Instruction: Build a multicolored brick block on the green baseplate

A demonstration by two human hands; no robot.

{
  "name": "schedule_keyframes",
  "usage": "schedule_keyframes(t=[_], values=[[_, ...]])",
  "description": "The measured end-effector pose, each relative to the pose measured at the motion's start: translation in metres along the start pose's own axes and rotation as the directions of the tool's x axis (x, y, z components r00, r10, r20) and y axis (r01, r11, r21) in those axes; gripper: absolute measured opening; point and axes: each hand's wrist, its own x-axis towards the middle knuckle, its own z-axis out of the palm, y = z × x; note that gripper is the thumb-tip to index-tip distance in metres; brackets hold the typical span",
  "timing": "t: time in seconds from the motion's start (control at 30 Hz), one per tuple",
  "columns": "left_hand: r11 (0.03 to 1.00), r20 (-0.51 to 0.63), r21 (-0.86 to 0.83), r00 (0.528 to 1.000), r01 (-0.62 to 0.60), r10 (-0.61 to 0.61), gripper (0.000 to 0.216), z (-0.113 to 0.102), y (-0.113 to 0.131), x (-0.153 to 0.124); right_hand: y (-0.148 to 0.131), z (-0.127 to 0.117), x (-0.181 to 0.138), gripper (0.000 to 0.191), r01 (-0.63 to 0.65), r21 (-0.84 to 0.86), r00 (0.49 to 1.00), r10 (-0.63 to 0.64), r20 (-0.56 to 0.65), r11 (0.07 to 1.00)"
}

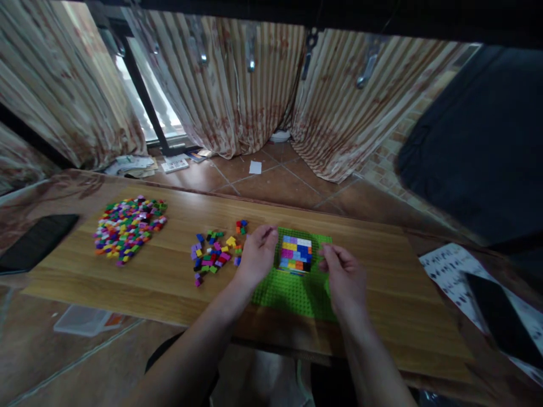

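A green studded baseplate (292,297) lies on the wooden board in front of me. On its upper part stands a square block of multicoloured toy bricks (296,254), with blue, white, yellow, pink and black among them. My left hand (259,254) is over the plate's left edge, beside the brick block, its fingers curled and the thumb close to them. Over the right edge is my right hand (345,274), thumb and forefinger pinched together. Whatever either hand may hold is too small or hidden to make out. Neither hand visibly touches the block.
Loose bricks (212,254) lie scattered left of my left hand. A larger heap of small bricks (127,229) sits farther left on the wooden board (169,288). A dark phone-like slab (504,316) rests on a printed sheet (447,265) at right; another dark flat object (38,240) is far left.
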Motion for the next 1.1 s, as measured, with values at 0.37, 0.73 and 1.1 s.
schedule_keyframes(t=[0.37, 0.73, 1.1], values=[[0.969, -0.292, -0.245, 0.949, 0.043, -0.116, 0.029, -0.058, 0.026, 0.023, -0.023, 0.023, -0.059, 0.017, 0.716, -0.095, 0.691, -0.682, 0.24, 0.691], [0.927, -0.41, -0.375, 0.897, 0.001, -0.167, 0.031, -0.099, 0.035, 0.028, 0.003, 0.063, -0.076, 0.02, 0.709, -0.197, 0.653, -0.525, 0.546, 0.677], [0.981, -0.323, 0.101, 0.938, 0.167, -0.126, 0.024, -0.144, 0.032, 0.024, 0.018, 0.083, -0.077, 0.019, 0.75, -0.391, 0.643, -0.447, 0.622, 0.534]])
